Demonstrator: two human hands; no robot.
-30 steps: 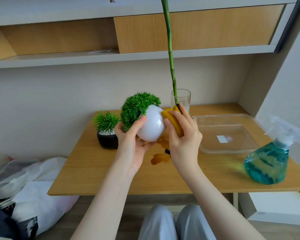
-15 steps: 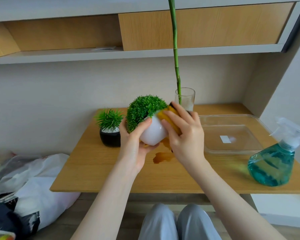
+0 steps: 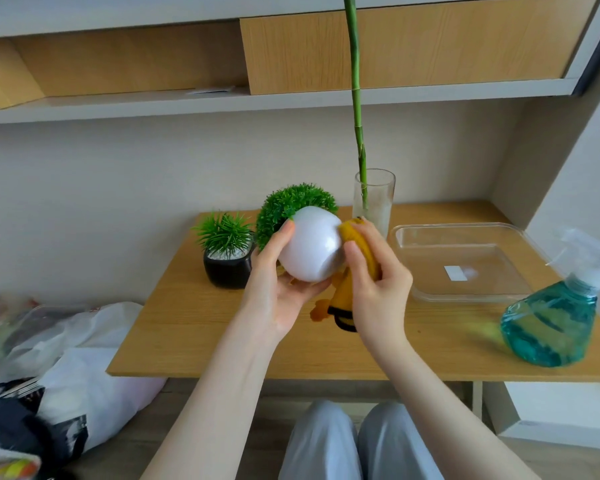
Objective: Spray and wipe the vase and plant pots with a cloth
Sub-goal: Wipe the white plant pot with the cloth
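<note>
My left hand grips a round white plant pot above the desk, tipped so its green bush points away from me. My right hand holds a yellow cloth and presses it against the pot's right side; the cloth's lower end hangs down toward the desk. A small black pot with a spiky green plant stands on the desk to the left. Behind the hands stands a clear glass vase with a tall green stalk. A blue spray bottle stands at the desk's right front.
A clear plastic tray lies on the wooden desk between vase and spray bottle. A shelf runs above the desk. Plastic bags lie on the floor at the left. A white box sits under the desk, right.
The white pot has been turned in my left hand so more of its round underside faces me. My right hand with the cloth has slid along the pot's right side.
</note>
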